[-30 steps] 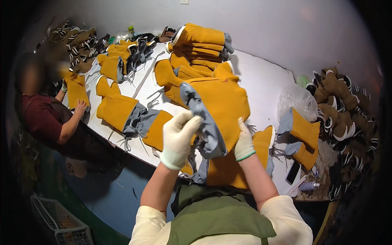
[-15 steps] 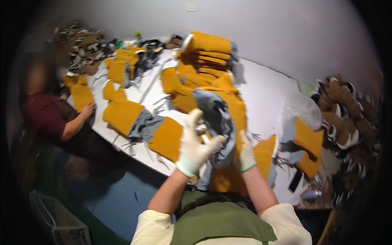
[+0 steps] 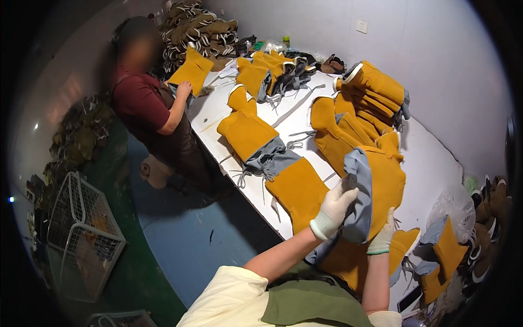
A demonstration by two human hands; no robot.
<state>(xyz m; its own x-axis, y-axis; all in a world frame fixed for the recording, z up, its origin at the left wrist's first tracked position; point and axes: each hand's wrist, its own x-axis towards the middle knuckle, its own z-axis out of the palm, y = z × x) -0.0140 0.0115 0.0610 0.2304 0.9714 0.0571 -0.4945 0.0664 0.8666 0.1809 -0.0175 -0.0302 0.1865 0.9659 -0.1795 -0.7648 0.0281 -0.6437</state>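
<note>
In front of me I hold up a mustard-yellow boot-shaped cover (image 3: 385, 188) with a grey cloth cuff (image 3: 358, 210). My left hand (image 3: 335, 210), in a white knit glove, is closed on the edge of the cuff. At the lower right side of the yellow part, my gloved right hand (image 3: 383, 235) grips it; its thumb shows and its other fingers are hidden behind. Beneath my arms lies another yellow piece (image 3: 346, 262), partly covered. To the left, yellow pieces (image 3: 297, 188) with grey tied cuffs lie on the white table (image 3: 218, 122).
A stack of yellow covers (image 3: 376, 90) stands at the far side. Across the table at left, a co-worker (image 3: 143, 98) handles a yellow piece (image 3: 192, 71). Brown pieces (image 3: 199, 30) are heaped behind. A wire basket (image 3: 81, 234) stands on the floor. A phone (image 3: 409, 300) lies at right.
The view has swung left, showing more of the co-worker and floor. My left hand has gone from spread fingers to closed on the cuff. The co-worker's yellow piece is raised.
</note>
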